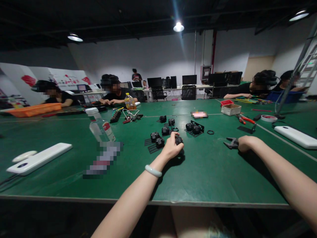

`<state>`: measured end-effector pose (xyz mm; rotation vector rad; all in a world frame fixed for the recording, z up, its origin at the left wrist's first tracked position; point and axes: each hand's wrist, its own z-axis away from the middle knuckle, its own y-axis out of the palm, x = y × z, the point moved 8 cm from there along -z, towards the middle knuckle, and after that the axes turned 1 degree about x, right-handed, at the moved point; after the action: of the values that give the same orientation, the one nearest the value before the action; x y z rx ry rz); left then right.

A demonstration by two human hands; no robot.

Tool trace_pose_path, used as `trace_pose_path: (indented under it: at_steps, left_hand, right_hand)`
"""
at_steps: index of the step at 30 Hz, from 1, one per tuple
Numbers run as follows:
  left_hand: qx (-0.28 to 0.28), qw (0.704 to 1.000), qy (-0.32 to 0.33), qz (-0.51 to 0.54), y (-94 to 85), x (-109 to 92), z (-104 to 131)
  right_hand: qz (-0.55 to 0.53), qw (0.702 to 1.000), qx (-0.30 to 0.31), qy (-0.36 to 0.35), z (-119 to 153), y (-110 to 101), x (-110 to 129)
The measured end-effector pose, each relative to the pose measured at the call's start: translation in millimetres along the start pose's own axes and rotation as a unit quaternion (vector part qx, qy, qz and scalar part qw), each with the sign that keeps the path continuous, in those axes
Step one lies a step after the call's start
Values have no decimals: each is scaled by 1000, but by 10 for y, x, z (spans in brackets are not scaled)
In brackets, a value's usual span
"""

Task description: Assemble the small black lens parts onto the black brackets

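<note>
My left hand [172, 146], with a pale bangle [153, 171] at the wrist, is closed around a black rounded plastic part [178, 140] just above the green table. Similar black parts lie in front of it: a pair on slotted strips [158, 141], a few loose ones [165, 131], and a pair on a black bracket [195, 128]. A black ring [210, 132] lies to their right. Farther right, my right hand [246, 143] grips dark-jawed pliers [232, 143]. The jaws are parted and point left, with nothing between them. The handles are mostly hidden in the hand.
On the left are a clear bottle [96, 124], a blurred-out flat object [104, 160] and a white device [41, 158]. At right lie red-handled pliers [247, 120], a tape roll [269, 118], a small box [230, 109] and another white device [297, 136]. Several people sit across the table.
</note>
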<state>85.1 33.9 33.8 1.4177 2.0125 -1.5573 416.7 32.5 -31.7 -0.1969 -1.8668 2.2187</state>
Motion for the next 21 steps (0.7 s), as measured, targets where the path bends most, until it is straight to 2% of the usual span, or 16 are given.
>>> trace_pose_path:
  at_steps: [1, 3, 7, 12, 15, 18, 21]
  left_hand:
    - [-1, 1000, -4, 3, -4, 0, 1]
    - [-6, 1000, -8, 7, -13, -4, 1]
    - [-5, 1000, -9, 22, -17, -9, -7]
    - [29, 995, 5, 100, 19, -50, 5]
    - [48, 982, 11, 180, 64, -86, 27]
    - [71, 963, -5, 259, 155, -94, 46]
    - [96, 936, -26, 337, 262, -108, 59]
  right_hand:
    - [7, 999, 32, 0, -8, 40, -3]
    - [21, 998, 52, 1, -4, 21, 8]
    - [36, 999, -30, -26, 138, -288, 195]
    - [35, 977, -189, -98, 575, -628, 703]
    - [21, 958, -232, -168, 831, -629, 1044]
    - [7, 946, -221, -239, 1004, -529, 1316]
    - [-2, 940, -207, -272, 1095, -449, 1462]
